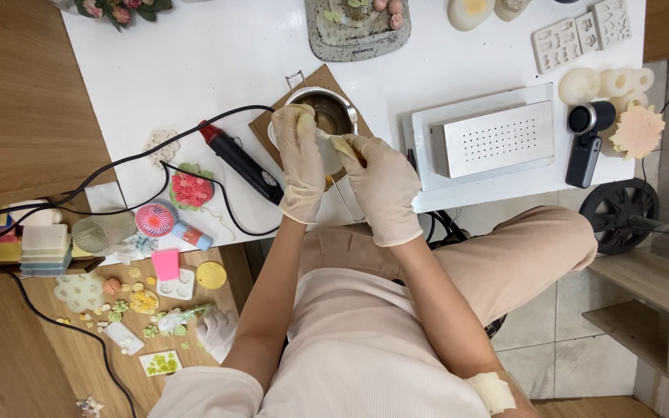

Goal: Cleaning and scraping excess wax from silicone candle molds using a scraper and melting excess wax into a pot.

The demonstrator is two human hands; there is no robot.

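Observation:
Both my hands wear pale latex gloves and meet over a small steel melting pot [333, 108] that stands on a brown board [272, 122] on the white table [218, 54]. My left hand [300, 164] and my right hand [381, 190] hold a small whitish-yellow piece [337, 142] between their fingertips, just over the pot's near rim. The pot holds a brownish melted liquid. The pot's wire handle [348, 203] runs down between my hands.
A black and red heat tool [240, 161] with its black cord lies left of the pot. A perforated steel box [495, 140] on a white tray sits to the right, with a small camera [584, 142] beyond it. Soap flowers, moulds and coloured blocks [43, 248] crowd the left side.

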